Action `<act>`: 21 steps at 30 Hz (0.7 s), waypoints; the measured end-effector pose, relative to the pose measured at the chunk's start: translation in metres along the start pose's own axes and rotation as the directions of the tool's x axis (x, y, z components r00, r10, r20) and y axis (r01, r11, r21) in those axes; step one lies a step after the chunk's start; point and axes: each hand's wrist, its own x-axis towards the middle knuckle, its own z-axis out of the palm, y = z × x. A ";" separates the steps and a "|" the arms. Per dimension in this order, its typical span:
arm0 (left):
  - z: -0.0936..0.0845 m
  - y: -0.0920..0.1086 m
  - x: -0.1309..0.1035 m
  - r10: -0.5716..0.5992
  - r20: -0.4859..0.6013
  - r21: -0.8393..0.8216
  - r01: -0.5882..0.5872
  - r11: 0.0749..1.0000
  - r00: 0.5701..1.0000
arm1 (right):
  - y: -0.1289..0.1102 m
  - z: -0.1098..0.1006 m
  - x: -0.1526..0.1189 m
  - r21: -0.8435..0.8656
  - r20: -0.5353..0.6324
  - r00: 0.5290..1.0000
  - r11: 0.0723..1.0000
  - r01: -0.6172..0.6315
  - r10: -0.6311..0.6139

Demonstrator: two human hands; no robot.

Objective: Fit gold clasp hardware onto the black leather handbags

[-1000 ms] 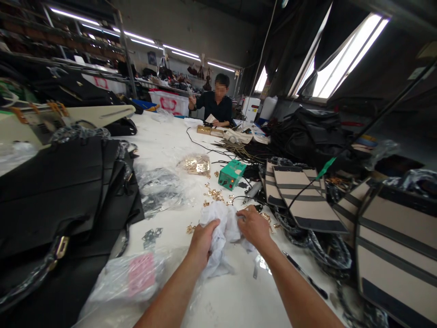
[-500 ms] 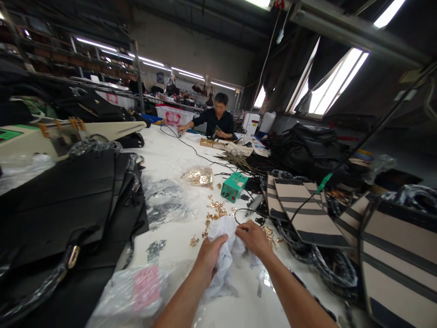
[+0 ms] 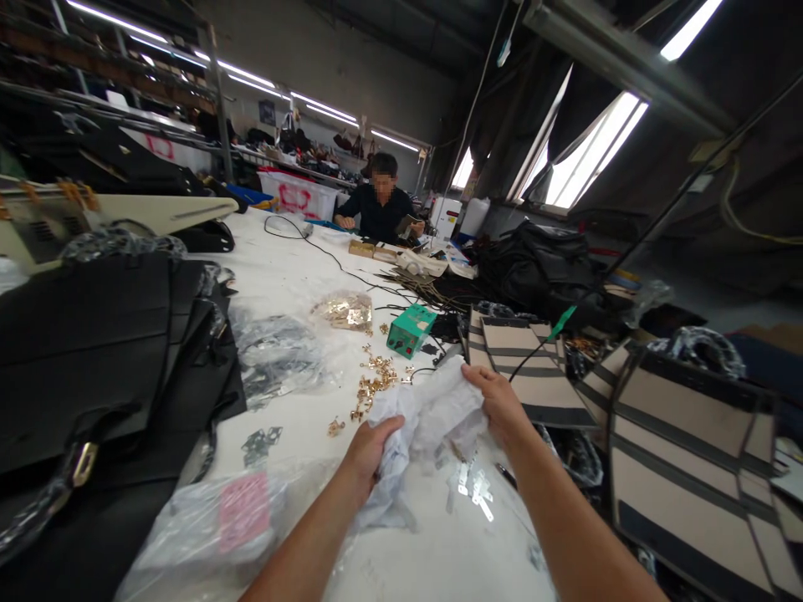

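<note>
Crumpled white tissue paper (image 3: 432,410) is stretched between my two hands above the white table (image 3: 439,543). My left hand (image 3: 370,456) is closed around its left part, thumb on top. Its upper right edge is pinched by my right hand (image 3: 498,401). Small gold metal fittings (image 3: 375,380) lie scattered just beyond the paper. Flat silver metal plates (image 3: 477,493) rest on the table below my right hand. Whether the paper wraps anything is hidden.
A green control box (image 3: 411,330) stands beyond the fittings, near a bag of gold pieces (image 3: 345,311). Black bags (image 3: 94,334) are heaped at left; beige-and-black panels (image 3: 683,460) lie at right. A plastic packet with a pink label (image 3: 243,512) sits front left. Across the table sits a person (image 3: 380,205).
My hands have moved apart, my right hand going right and up, and the tissue paper is spread wider between them. The view has turned slightly right. The person opposite has drawn one arm in.
</note>
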 end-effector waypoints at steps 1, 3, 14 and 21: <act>0.000 0.000 0.000 -0.004 0.001 -0.002 0.004 1.000 1.000 | -0.006 -0.004 0.001 0.014 -0.007 1.000 1.000 0.008 -0.008; 0.000 0.000 0.000 -0.021 -0.009 -0.006 0.021 1.000 1.000 | -0.016 -0.010 0.001 0.023 -0.019 0.999 0.999 0.028 -0.028; 0.000 0.000 0.001 -0.019 0.000 0.025 0.019 1.000 1.000 | -0.027 -0.034 0.019 -0.344 -0.148 0.964 0.926 0.158 -0.220; 0.002 0.001 0.001 -0.026 0.000 0.020 0.026 0.999 1.000 | -0.038 -0.036 0.018 -0.486 -0.199 0.931 0.856 0.177 -0.306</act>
